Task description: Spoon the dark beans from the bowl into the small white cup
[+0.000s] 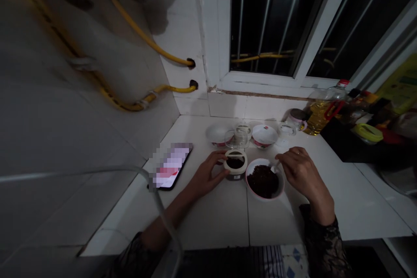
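My left hand [208,174] has its thumb and fingers round the left side of a small clear jar with a pale rim [236,172]; dark contents show through its opening. Just right of the jar, a white bowl with a pink edge [280,189] holds a dark, crumbly mass [262,181]. My right hand [295,167] pinches the handle of a white spoon [275,166] at the bowl's upper right side. The spoon's head is hard to make out against the dark mass.
Behind stand two bowls [264,136] [219,134], clear containers [237,138], a lidded mug [297,118] and an oil bottle [321,115]. A lit phone [172,169] lies left. A pale cable [162,208] crosses the view near my left arm. Condiments crowd a black stand [342,145].
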Action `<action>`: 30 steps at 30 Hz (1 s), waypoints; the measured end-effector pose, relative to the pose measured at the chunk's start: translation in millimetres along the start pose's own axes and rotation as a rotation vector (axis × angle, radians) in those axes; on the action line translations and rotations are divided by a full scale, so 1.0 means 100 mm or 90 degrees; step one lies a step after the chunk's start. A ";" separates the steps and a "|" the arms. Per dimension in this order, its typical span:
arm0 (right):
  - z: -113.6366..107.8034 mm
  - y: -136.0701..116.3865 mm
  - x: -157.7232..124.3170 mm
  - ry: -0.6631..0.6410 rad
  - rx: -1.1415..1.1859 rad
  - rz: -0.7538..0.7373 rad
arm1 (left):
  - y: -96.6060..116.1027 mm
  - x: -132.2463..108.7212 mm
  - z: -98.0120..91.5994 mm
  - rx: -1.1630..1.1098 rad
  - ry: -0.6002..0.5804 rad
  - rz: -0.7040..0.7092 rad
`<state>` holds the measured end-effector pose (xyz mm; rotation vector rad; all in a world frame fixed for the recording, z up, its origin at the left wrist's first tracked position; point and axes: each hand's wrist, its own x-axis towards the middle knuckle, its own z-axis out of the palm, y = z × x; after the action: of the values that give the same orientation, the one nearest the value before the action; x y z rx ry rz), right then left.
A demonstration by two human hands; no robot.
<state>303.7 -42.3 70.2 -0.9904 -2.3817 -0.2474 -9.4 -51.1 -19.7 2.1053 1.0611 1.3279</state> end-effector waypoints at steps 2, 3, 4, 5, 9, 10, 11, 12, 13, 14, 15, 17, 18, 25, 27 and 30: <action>0.04 -0.05 0.01 -0.020 -0.058 0.001 | 0.02 0.00 -0.01 0.004 -0.003 -0.005; 0.08 -0.10 0.02 -0.038 -0.067 -0.004 | 0.02 0.00 -0.01 0.007 -0.004 -0.006; 0.11 -0.15 0.04 -0.057 -0.062 -0.012 | 0.03 0.00 -0.01 0.009 -0.003 -0.007; 0.14 -0.20 0.05 -0.073 -0.041 -0.025 | 0.03 0.01 -0.01 0.010 -0.002 -0.007; 0.16 -0.30 0.09 -0.047 0.054 -0.068 | 0.02 0.01 -0.01 0.013 0.001 -0.002; 0.15 -0.29 0.09 -0.025 0.046 -0.065 | 0.02 0.01 -0.01 0.013 0.001 -0.001; 0.14 -0.27 0.08 -0.006 0.024 -0.055 | 0.02 0.01 -0.01 0.013 0.001 0.000; 0.13 -0.24 0.07 0.009 -0.005 -0.041 | 0.02 0.00 -0.01 0.011 0.000 0.000; 0.14 -0.21 0.06 0.016 -0.033 -0.025 | 0.02 0.00 -0.01 0.009 -0.002 -0.001; 0.15 -0.19 0.06 0.014 -0.057 -0.012 | 0.02 0.00 -0.02 0.008 -0.002 -0.002; 0.18 -0.18 0.05 0.004 -0.068 -0.006 | 0.02 0.00 -0.01 0.008 -0.002 -0.005; 0.24 -0.19 0.06 -0.030 -0.050 -0.018 | 0.02 0.00 -0.01 0.010 -0.001 -0.006; 0.26 -0.20 0.06 -0.045 -0.025 -0.033 | 0.02 0.00 -0.01 0.011 0.000 -0.006; 0.32 -0.19 0.08 0.029 -0.035 -0.011 | 0.02 0.00 0.00 0.001 0.002 0.001; 0.34 -0.19 0.08 0.016 -0.042 -0.013 | 0.01 0.00 0.01 0.004 0.005 0.002; 0.36 -0.21 0.09 -0.014 0.021 -0.047 | -0.01 0.00 0.01 0.008 0.009 0.009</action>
<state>269.0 -38.7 45.2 -0.8946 -2.4378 -0.2245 -8.6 -50.7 -21.0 2.1186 1.0648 1.3488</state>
